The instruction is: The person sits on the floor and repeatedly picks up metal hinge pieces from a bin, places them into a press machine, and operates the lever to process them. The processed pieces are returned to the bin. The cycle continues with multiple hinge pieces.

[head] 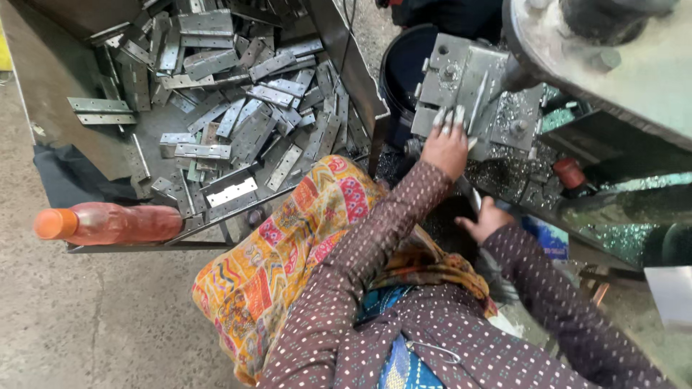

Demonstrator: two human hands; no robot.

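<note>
From your head camera, looking down, your left hand (pixel 445 144) lies flat with its fingers spread on the grey metal block (pixel 468 86) of the machine, and the fingertips press on a small metal piece (pixel 447 119) there. Your right hand (pixel 484 220) is lower and nearer to you, curled round a thin shiny rod (pixel 476 198); the fingers look closed on it, but the tips are hidden, so how tight is hard to tell. The metal piece sits on the near edge of the block, just right of the dark bucket (pixel 404 68). To do this step well, keep the piece flat and pushed snug against the block, and keep your fingertips to the near side, away from the big round part of the machine (pixel 598 50) at the far right. Move the rod slowly with your right hand so the piece does not slip. Far to the left, the metal tray (pixel 54 68) is full of grey hinges (pixel 216 94), well apart from your hands. An orange-capped bottle (pixel 108 223) lies at the near left edge of the tray. Shiny metal chips (pixel 504 173) lie under the block, so mind your sleeves. Your bright patterned cloth (pixel 288 252) covers your knee, between the tray and the machine.
</note>
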